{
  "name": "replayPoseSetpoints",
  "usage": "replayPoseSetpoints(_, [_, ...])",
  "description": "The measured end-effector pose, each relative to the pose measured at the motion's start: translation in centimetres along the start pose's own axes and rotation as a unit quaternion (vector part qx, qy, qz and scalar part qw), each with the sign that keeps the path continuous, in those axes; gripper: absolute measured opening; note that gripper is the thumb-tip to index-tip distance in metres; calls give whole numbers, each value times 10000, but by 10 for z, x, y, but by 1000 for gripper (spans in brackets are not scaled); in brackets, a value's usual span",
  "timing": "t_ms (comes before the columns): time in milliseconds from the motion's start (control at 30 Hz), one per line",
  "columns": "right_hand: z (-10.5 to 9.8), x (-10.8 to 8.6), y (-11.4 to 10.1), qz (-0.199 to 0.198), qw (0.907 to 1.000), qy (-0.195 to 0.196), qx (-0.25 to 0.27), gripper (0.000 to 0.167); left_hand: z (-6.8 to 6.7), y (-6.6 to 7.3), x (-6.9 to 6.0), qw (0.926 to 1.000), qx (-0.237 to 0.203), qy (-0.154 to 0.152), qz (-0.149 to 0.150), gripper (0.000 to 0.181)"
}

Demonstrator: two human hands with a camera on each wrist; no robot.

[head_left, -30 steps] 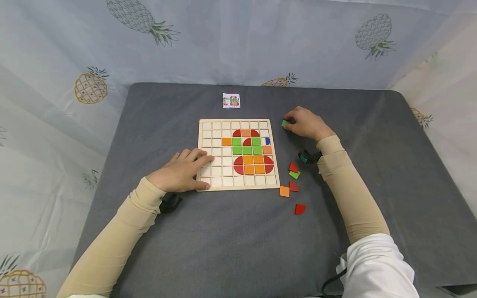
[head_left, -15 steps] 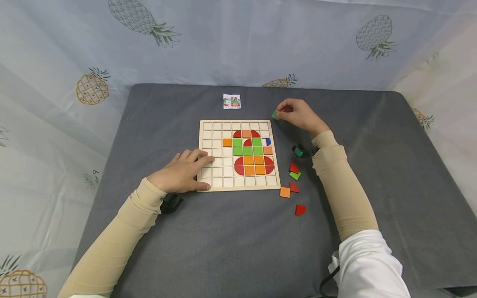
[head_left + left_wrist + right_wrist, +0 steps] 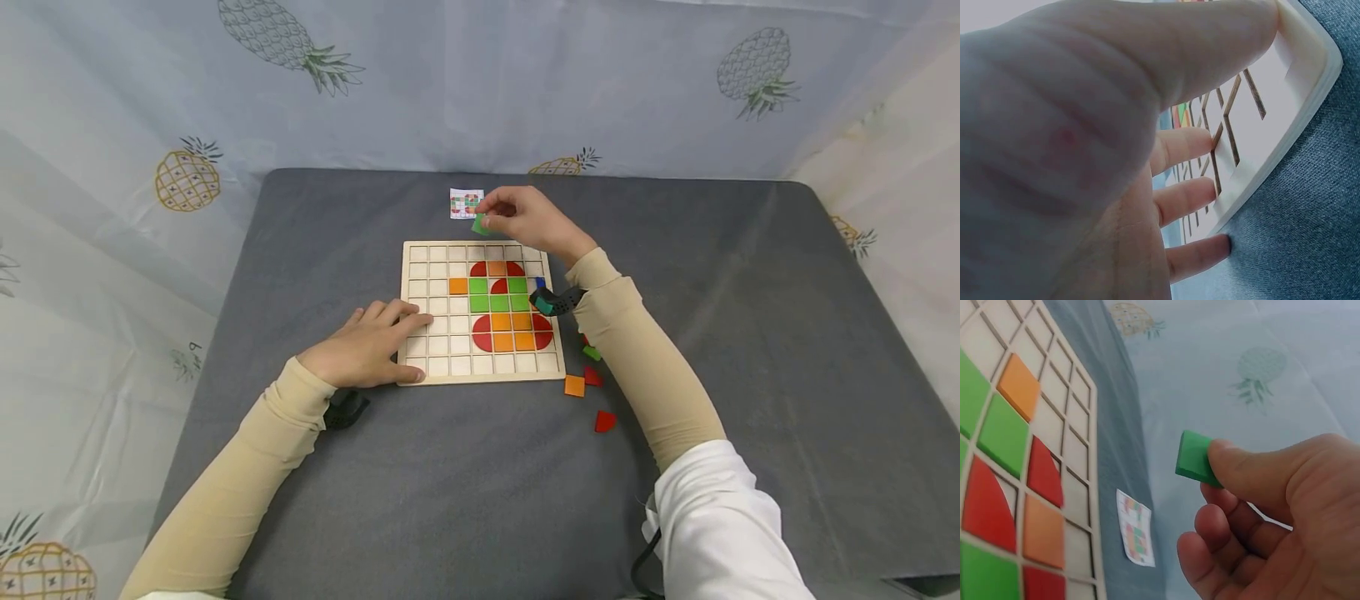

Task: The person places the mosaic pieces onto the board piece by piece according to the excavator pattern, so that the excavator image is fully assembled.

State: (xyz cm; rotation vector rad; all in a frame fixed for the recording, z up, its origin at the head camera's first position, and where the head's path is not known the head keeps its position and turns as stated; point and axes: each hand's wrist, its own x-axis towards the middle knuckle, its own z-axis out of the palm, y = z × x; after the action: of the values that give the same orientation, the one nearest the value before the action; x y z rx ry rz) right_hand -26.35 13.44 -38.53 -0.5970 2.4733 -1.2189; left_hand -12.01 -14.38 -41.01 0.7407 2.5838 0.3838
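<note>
Hands: my right hand (image 3: pixel 532 223), upper centre of the head view, pinches a green tile (image 3: pixel 480 225) between thumb and fingers, the other fingers curled. The tile is held up off the counter (image 3: pixel 450 483), appearing just by the lower right corner of a printed card (image 3: pixel 462 203). My left hand (image 3: pixel 363 346), fingers loosely spread and gripping nothing, rests on the left edge of the grid board (image 3: pixel 480 379), mid-frame, partly filled with coloured pieces. Right of the board's lower corner: an orange square (image 3: pixel 574 386) and red pieces (image 3: pixel 604 422) (one mostly hidden by my sleeve (image 3: pixel 648 375)).
</note>
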Motion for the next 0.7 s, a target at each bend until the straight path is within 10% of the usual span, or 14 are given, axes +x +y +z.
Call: replayPoseSetpoints(700, [63,15,-13,-116,9939,-829,-711,13,-2,0,-1,10000,-30,-67,-18,80])
